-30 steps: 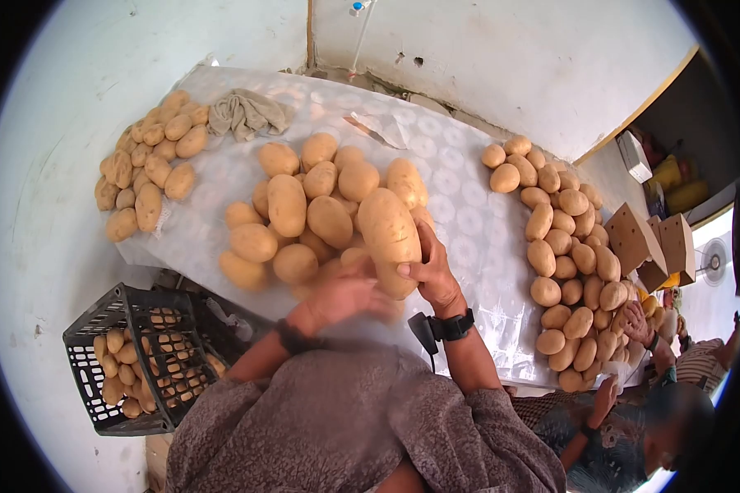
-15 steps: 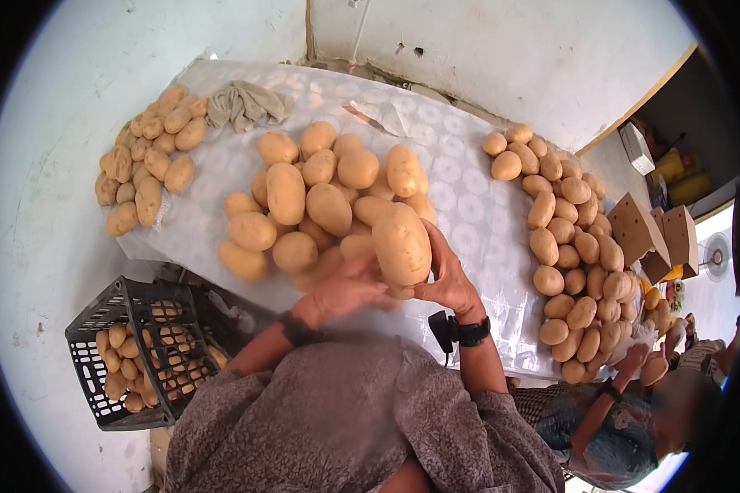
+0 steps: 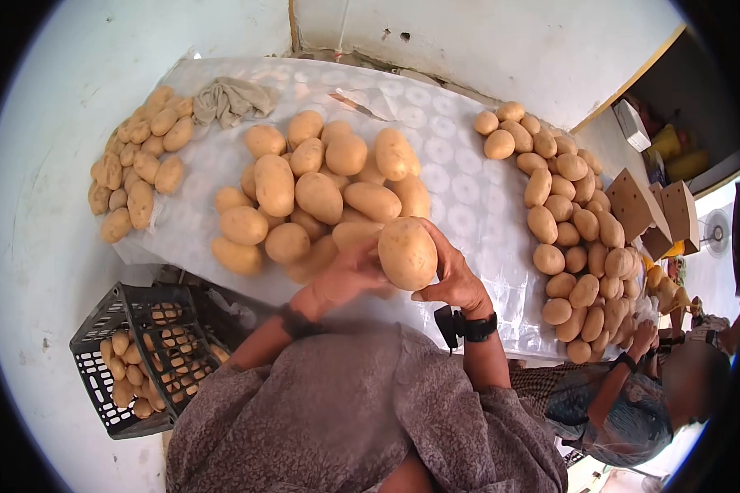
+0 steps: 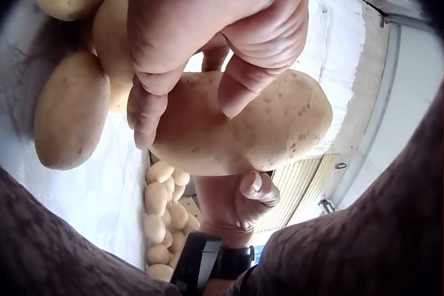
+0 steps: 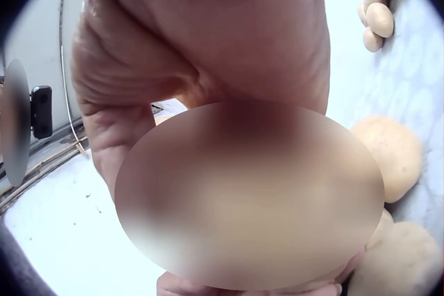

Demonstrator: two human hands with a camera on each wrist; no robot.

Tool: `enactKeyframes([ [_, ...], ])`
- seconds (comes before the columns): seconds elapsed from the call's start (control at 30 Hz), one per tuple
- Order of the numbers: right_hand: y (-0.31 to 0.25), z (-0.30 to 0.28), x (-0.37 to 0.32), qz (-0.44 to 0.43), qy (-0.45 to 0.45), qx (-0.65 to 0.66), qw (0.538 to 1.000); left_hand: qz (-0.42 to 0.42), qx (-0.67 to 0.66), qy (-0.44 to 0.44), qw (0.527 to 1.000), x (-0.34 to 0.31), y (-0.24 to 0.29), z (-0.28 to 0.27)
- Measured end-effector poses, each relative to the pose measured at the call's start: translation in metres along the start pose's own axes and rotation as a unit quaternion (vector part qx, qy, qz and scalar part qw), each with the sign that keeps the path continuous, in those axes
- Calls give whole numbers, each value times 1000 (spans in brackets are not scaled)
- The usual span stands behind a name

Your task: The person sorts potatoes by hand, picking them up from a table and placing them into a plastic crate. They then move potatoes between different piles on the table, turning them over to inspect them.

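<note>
We see one large pale-brown oval potato (image 3: 407,253) held up between two hands, just above the near edge of the counter (image 3: 469,205) and right in front of the middle heap. The left hand (image 3: 345,275) lies on the potato's left side. From the left wrist view we can tell its fingertips (image 4: 236,98) are curled down onto the speckled skin. The right hand (image 3: 454,283) cups the potato from the right and from below, with fingers and thumb bent round it, so both hands grip it and neither is spread wide. A black wrist strap (image 3: 473,326) sits on the right wrist.

The middle heap of big potatoes (image 3: 321,197) lies just behind the hands on the white patterned sheet that covers the counter. A heap of smaller potatoes (image 3: 140,168) lies at the far left, and a crumpled grey-beige cloth (image 3: 230,99) is beside it. A long row of potatoes (image 3: 567,238) runs down the right side, with brown cardboard boxes (image 3: 645,226) past it. Below the counter's left end we find a black plastic crate (image 3: 99,370) holding small potatoes. A second person (image 3: 625,403) stands at the lower right.
</note>
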State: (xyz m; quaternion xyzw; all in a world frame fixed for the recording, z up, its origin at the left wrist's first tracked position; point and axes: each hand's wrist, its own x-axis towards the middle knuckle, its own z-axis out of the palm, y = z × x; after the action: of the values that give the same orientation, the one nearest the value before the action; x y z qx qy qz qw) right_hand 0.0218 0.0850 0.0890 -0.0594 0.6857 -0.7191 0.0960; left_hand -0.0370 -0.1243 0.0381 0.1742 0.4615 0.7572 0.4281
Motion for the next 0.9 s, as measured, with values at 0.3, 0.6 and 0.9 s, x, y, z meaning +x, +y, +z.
enactKeyframes([
  [0.3, 18, -9, -11, 8, 15, 54, 998, -3, 55, -15, 998, 1, 0, 2],
  [0.6, 39, -23, -25, 7, 55, 209, 976, -53, 71, -73, 993, 6, 4, 15],
  [0.9, 86, -36, -51, -34, 112, 362, 925, -127, 86, -167, 974, 30, 1, 25],
])
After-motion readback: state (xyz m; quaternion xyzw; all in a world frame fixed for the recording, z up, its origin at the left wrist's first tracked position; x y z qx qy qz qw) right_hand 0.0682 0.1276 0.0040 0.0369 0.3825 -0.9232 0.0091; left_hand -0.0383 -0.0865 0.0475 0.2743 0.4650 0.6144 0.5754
